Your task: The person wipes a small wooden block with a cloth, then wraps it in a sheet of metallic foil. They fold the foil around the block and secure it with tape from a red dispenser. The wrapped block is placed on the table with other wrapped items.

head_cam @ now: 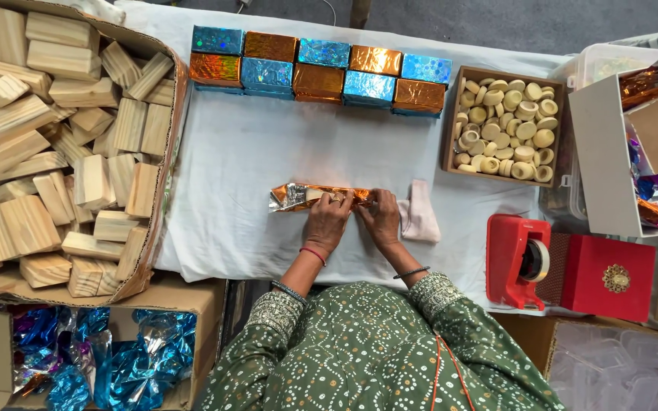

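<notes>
Head view: both hands, left hand (327,221) and right hand (381,219), press orange foil (291,196) round a block, mid-frame.
Done: ten wrapped blocks (320,70), top centre.
Left: bare wooden blocks (55,152), upper left.

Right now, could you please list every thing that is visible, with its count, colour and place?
wooden blocks: many, pale, cardboard box at left
wrapped boxes: ten, blue and orange foil, two rows at table top
round wooden pieces: many, cream, brown tray at right
tape dispenser: one, red, right of hands
red box: one, gold ornament, far right
cloth: one, pink, beside right hand
foil scraps: many, blue, lower-left box
orange foil piece: one, under hands
left hand, right hand: both pressing the foil
</notes>
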